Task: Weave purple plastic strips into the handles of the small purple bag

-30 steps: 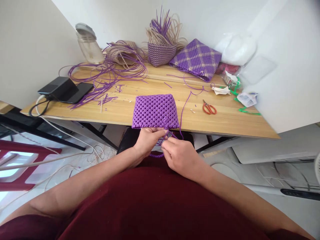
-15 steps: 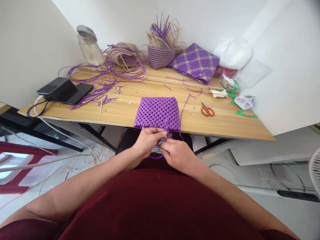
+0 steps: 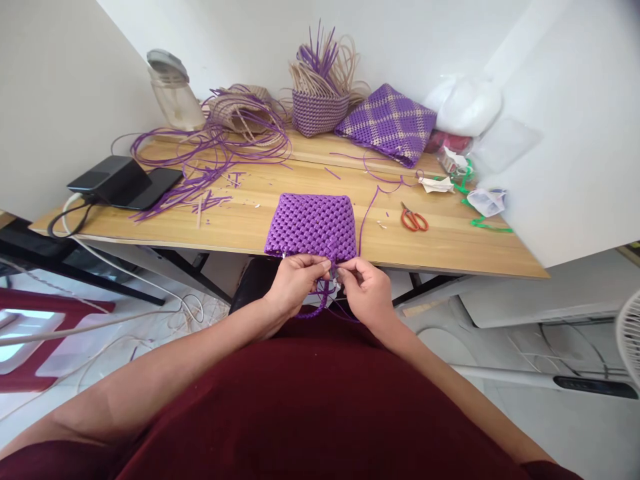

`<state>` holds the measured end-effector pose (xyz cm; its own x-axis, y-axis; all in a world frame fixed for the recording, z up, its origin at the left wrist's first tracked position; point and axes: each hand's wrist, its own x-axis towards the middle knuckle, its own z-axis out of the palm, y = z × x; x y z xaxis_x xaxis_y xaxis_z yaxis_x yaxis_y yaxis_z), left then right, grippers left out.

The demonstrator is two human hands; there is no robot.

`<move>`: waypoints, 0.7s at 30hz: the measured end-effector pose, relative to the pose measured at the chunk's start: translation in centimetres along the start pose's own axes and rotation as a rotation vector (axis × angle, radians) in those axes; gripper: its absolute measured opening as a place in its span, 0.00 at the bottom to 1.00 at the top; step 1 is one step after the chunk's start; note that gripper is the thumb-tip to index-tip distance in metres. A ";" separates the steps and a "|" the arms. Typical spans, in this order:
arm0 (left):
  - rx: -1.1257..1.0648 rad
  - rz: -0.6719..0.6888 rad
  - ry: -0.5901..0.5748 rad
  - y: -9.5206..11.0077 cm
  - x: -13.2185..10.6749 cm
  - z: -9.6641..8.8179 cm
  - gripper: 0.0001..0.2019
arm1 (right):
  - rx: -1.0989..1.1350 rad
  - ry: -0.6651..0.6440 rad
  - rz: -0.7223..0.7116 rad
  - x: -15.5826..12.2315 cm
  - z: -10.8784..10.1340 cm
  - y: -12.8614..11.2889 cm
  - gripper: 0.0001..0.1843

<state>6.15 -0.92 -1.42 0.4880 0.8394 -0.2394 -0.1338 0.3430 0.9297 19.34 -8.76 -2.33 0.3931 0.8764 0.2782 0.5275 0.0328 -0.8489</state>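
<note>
A purple woven mat point(image 3: 311, 225) lies flat at the near edge of the wooden table point(image 3: 450, 247). My left hand point(image 3: 295, 283) pinches its near edge, fingers closed on the weave. My right hand point(image 3: 367, 290) is right beside it, fingers closed on a thin purple strand point(image 3: 364, 217) that runs from the mat's near right corner up across the table. A loop of purple strands point(image 3: 315, 308) hangs below the two hands over my lap.
Orange-handled scissors point(image 3: 414, 219) lie right of the mat. A tangle of purple strips point(image 3: 210, 150), a half-woven basket point(image 3: 320, 100), a purple-and-beige woven panel point(image 3: 387, 123) and a jar point(image 3: 173, 93) sit at the back. A black device point(image 3: 117, 179) lies at the left, plastic bags point(image 3: 465, 107) at the right.
My right hand has risen from my lap to the mat's near edge, level with my left hand. The left hand has kept its grip on the mat.
</note>
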 end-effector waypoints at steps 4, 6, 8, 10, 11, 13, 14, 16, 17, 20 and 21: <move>-0.001 -0.002 0.014 -0.1 0.0 0.1 0.08 | -0.027 0.058 -0.009 0.1 0.2 0.4 0.08; -0.016 0.008 0.024 -0.3 0.0 0.2 0.08 | 0.090 -0.012 0.107 0.1 0.5 0.5 0.09; -0.025 0.024 0.031 -0.4 0.1 0.2 0.07 | 0.279 -0.078 0.231 0.2 1.0 0.5 0.10; -0.029 0.040 0.031 -0.4 0.1 0.3 0.07 | 0.446 -0.087 0.288 0.4 1.4 0.4 0.12; -0.032 0.046 0.031 -0.3 0.1 0.3 0.07 | 0.500 -0.077 0.297 0.4 1.6 0.3 0.12; -0.038 0.051 0.037 -0.3 0.2 0.3 0.07 | 0.545 -0.049 0.299 0.6 1.8 0.3 0.12; -0.038 0.050 0.041 -0.3 0.2 0.2 0.07 | 0.549 -0.039 0.304 0.6 1.9 0.4 0.11; -0.029 0.038 0.045 -0.4 0.1 0.2 0.07 | 0.555 -0.023 0.323 0.7 2.0 0.6 0.12; -0.020 0.032 0.044 -0.4 0.0 0.1 0.07 | 0.569 -0.020 0.340 0.7 2.1 0.8 0.12; 0.008 0.007 0.035 -0.6 -0.2 -0.1 0.08 | 0.648 -0.054 0.392 0.7 2.0 1.1 0.12; 0.014 -0.004 0.032 -0.6 -0.3 -0.2 0.08 | 0.669 -0.071 0.401 0.7 1.9 1.1 0.11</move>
<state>5.91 -1.30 -1.96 0.4607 0.8512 -0.2514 -0.1200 0.3404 0.9326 18.72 -7.23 -3.93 0.3971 0.9102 -0.1176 -0.2197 -0.0301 -0.9751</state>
